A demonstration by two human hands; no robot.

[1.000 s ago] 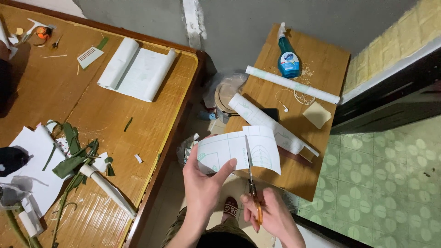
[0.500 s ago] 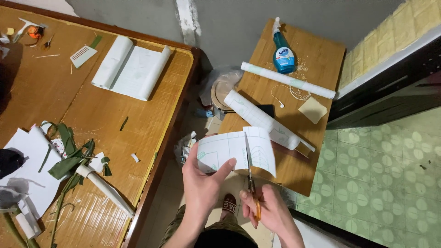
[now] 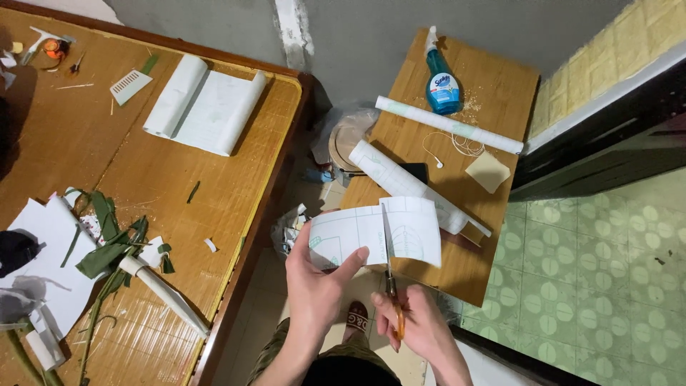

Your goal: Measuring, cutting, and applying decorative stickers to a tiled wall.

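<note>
My left hand [image 3: 318, 289] pinches the lower left part of a white sheet of paper [image 3: 357, 232] printed with faint green line drawings, holding it in the air between two tables. My right hand [image 3: 418, 325] grips orange-handled scissors [image 3: 389, 268] whose blades point up and cut into the sheet near its middle. The piece of paper right of the blades [image 3: 414, 229] still joins the rest at the top.
A small wooden table [image 3: 493, 93] ahead holds a blue spray bottle [image 3: 441, 75], two white paper rolls [image 3: 446, 125], white earphones [image 3: 457, 146] and a beige square. The big wooden table [image 3: 143, 186] at left carries an open roll, green leaves [image 3: 107, 243], paper scraps and a comb.
The scissors have cut a little further up the sheet. My view has shifted slightly; both hands keep their hold.
</note>
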